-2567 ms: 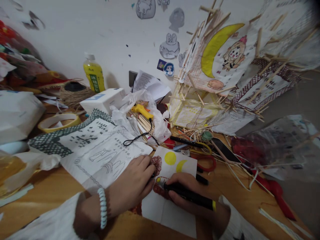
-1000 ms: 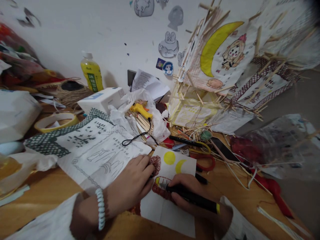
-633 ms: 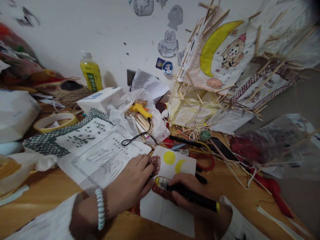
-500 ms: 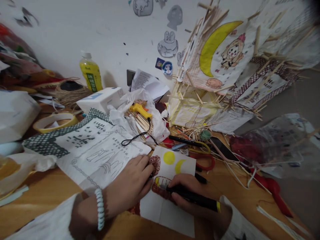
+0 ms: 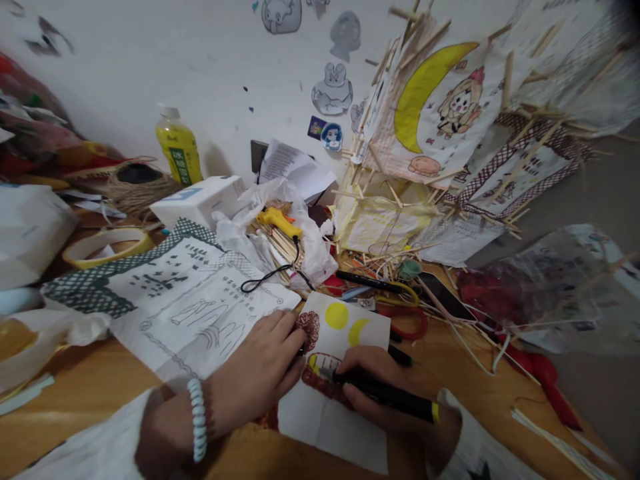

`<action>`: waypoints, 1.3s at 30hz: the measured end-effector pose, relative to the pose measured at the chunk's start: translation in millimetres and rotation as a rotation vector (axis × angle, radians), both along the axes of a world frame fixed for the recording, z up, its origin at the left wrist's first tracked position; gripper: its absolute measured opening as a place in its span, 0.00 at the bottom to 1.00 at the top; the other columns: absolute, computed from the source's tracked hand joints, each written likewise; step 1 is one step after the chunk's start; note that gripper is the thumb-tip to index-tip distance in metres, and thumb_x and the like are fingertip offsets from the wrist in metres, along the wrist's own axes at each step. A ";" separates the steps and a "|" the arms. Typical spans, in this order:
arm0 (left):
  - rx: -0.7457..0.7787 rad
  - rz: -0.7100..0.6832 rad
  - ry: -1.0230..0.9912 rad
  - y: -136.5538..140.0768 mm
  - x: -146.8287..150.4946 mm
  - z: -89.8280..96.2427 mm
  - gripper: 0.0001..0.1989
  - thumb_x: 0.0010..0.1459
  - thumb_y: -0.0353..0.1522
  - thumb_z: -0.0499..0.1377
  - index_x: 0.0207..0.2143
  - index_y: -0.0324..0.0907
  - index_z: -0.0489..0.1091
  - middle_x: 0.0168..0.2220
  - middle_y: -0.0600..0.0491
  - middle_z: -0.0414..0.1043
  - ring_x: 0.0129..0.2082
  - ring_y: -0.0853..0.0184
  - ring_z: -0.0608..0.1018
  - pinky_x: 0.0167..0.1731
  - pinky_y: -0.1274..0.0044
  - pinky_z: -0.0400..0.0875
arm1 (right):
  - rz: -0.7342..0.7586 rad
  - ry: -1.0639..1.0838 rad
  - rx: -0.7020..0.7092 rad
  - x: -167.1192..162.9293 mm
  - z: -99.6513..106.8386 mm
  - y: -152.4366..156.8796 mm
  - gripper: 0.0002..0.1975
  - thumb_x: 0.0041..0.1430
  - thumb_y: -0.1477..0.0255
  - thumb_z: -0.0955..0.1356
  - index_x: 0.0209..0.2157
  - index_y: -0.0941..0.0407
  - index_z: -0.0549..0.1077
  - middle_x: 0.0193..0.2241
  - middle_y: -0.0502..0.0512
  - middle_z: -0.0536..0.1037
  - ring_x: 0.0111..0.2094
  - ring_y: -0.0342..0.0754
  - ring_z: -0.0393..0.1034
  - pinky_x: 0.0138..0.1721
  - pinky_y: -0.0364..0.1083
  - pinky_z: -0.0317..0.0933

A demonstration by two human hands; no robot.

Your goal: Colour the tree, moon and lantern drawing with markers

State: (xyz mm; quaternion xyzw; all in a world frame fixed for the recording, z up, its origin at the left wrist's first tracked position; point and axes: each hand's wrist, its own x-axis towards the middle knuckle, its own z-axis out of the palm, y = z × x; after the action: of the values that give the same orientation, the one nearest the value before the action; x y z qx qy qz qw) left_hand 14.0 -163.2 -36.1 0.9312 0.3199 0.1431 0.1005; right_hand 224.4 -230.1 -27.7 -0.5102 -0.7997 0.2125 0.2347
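Note:
My right hand (image 5: 373,380) is closed around a black marker (image 5: 395,395) with a yellow band at its end. The tip rests on a small white sheet (image 5: 340,433), at a brown-outlined drawing (image 5: 320,367) partly filled with yellow. Higher on the sheet are a yellow circle (image 5: 337,315), a yellow crescent (image 5: 358,331) and a brown scalloped shape (image 5: 309,329). My left hand (image 5: 265,360), with a pale coil band at the wrist, lies at the sheet's left edge, fingers curled. A small dark thing shows between its thumb and forefinger; its kind is unclear.
A larger drawn sheet (image 5: 200,300) lies under my left forearm. Behind are a yellow glue gun (image 5: 280,220), a drink bottle (image 5: 178,147), a tape roll (image 5: 107,247) and twine (image 5: 135,190). Scissors (image 5: 413,327), a phone (image 5: 443,297) and stick-framed paper lanterns (image 5: 430,120) stand rightward.
The view has shifted very slightly. Both hands and the marker stay in nearly the same place on the sheet.

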 end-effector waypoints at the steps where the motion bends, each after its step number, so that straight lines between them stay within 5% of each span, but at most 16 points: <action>1: -0.001 0.000 0.000 0.2 0.2 -0.2 0.05 0.58 0.29 0.50 0.34 0.40 0.65 0.39 0.47 0.61 0.41 0.58 0.63 0.43 0.64 0.63 | 0.010 0.005 -0.004 0.1 -0.1 -0.2 0.07 0.50 0.71 0.62 0.31 0.55 0.69 0.28 0.53 0.76 0.31 0.47 0.69 0.32 0.44 0.62; 13: -0.008 0.011 -0.017 0.0 -0.7 -1.3 0.05 0.57 0.29 0.51 0.34 0.40 0.65 0.39 0.48 0.62 0.40 0.59 0.64 0.42 0.65 0.63 | -0.004 0.069 0.045 3.2 -6.3 -1.0 0.08 0.53 0.68 0.61 0.33 0.55 0.69 0.29 0.54 0.76 0.30 0.47 0.69 0.31 0.44 0.62; 28: -0.019 0.010 -0.012 -0.5 -0.9 0.4 0.06 0.58 0.29 0.50 0.34 0.40 0.65 0.39 0.47 0.62 0.40 0.58 0.63 0.42 0.64 0.62 | -0.096 0.080 -0.103 0.7 -5.2 -1.6 0.06 0.51 0.74 0.63 0.32 0.54 0.69 0.27 0.51 0.76 0.28 0.45 0.68 0.29 0.43 0.61; 39: -0.013 0.010 -0.008 0.6 0.5 1.7 0.06 0.58 0.29 0.50 0.34 0.40 0.65 0.39 0.47 0.62 0.41 0.59 0.63 0.42 0.65 0.62 | -0.084 0.071 -0.037 0.5 -2.5 -0.7 0.06 0.51 0.73 0.62 0.33 0.54 0.68 0.29 0.53 0.76 0.32 0.47 0.70 0.34 0.45 0.62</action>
State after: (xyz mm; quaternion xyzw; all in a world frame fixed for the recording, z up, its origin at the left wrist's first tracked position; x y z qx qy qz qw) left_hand 14.5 -162.6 -34.5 0.9283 0.3251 0.1450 0.1073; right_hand 224.8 -230.8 -30.2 -0.5395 -0.7647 0.2353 0.2623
